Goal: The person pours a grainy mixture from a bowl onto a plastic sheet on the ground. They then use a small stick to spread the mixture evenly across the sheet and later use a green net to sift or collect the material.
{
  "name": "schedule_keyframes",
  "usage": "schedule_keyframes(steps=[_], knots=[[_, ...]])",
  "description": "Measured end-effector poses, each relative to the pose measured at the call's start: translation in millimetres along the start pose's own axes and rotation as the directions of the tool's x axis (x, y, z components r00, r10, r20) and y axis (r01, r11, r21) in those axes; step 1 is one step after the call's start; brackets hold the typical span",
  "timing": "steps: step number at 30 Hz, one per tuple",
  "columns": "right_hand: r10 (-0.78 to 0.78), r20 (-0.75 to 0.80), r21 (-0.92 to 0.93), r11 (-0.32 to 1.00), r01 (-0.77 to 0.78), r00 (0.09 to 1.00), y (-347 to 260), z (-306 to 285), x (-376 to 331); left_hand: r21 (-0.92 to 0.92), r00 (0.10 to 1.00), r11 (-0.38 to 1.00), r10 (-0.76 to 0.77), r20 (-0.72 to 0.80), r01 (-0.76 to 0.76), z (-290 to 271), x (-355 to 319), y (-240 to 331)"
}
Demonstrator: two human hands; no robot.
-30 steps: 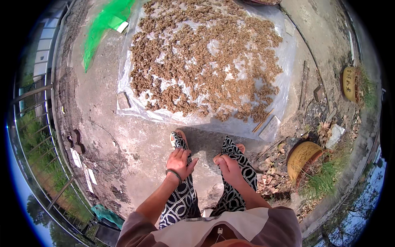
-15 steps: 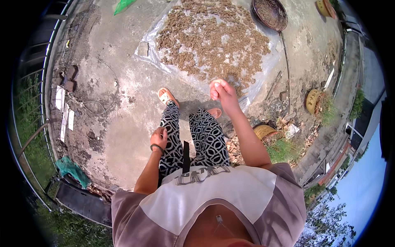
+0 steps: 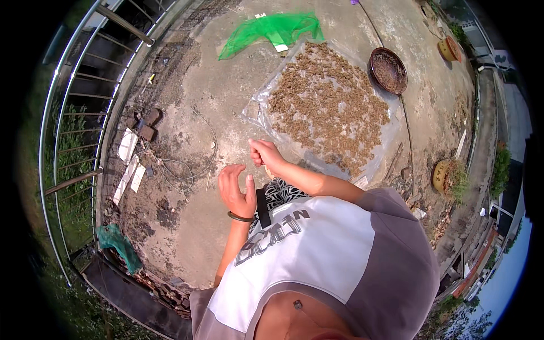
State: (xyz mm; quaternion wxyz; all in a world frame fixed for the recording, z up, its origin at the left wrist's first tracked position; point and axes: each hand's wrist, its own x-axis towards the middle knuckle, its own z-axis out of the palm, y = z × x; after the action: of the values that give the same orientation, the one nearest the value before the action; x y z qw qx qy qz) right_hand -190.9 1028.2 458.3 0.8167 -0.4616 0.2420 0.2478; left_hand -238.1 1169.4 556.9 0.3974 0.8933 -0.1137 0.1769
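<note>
My left hand [image 3: 237,190], with a dark band at its wrist, is raised in front of my body, its thumb apart from the fingers and nothing seen in it. Just beyond it, my right hand [image 3: 265,156] is closed in a fist; whatever it may hold is hidden inside the fingers. Ahead and to the right, a clear plastic sheet [image 3: 374,168] lies on the concrete. Brown, crumbly dried material [image 3: 326,107] is spread thinly over it, with bare patches of plastic between. Neither hand touches the sheet.
A round brown pan [image 3: 391,69] with brown bits stands by the sheet's far right corner. Green netting [image 3: 272,33] lies beyond. To the left are bricks [image 3: 148,131], white strips [image 3: 126,180], loose wire [image 3: 184,173] and a metal railing [image 3: 73,107]. A yellow plant pot [image 3: 443,177] stands right.
My right hand, still closed, has come left and closer to my left hand. My left hand has risen from beside my leg and opened. My body and view have turned left, bringing the netting into sight.
</note>
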Motion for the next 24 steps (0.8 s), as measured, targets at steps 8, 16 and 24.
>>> schedule_keyframes(steps=[8, 16, 24], knots=[[0.117, 0.294, -0.174, 0.982, -0.067, 0.948, -80, 107, 21, -0.018, 0.995, 0.995, 0.097, -0.012, -0.097, 12, 96, -137], [-0.306, -0.304, -0.263, 0.937, 0.229, 0.902, -181, 32, 165, 0.412, 0.545, 0.674, -0.738, 0.398, 0.613, -78, 60, -474], [-0.425, -0.122, -0.563, 0.774, 0.29, 0.897, -250, 143, 331, 0.028, 0.236, 0.246, -0.95, 0.204, 0.969, -178, 99, -520]])
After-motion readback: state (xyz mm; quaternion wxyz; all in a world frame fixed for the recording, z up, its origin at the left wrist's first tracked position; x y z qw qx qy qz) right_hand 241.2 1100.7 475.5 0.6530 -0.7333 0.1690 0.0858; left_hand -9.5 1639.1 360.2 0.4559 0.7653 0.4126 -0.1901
